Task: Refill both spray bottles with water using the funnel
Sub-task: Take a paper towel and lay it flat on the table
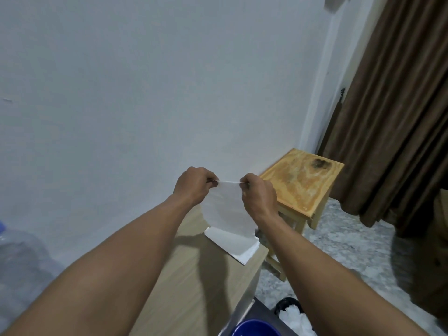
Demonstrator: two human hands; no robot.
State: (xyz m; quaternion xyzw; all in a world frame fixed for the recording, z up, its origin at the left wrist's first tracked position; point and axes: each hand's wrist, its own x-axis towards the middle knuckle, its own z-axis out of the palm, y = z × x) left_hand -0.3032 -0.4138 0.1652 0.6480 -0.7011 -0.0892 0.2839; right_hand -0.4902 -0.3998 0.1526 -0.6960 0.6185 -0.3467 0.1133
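Fingertips [213, 181] of the left hand [194, 184] and right hand [259, 194] pinch the top corners of a tissue sheet [225, 207], holding it taut, probably to lift it off the stack [230, 246] below.

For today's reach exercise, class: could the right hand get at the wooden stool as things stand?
Probably yes: the wooden stool stands just beyond the right hand with nothing between, though that hand pinches the tissue sheet and must release it.

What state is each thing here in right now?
Paper sheet: held up by its top edge, hanging down.
Left hand: pinching the sheet's top left corner.
Right hand: pinching its top right corner.
Paper stack: lying on the table corner.
Bin: holds crumpled white paper.
Curtain: hanging, drawn across.
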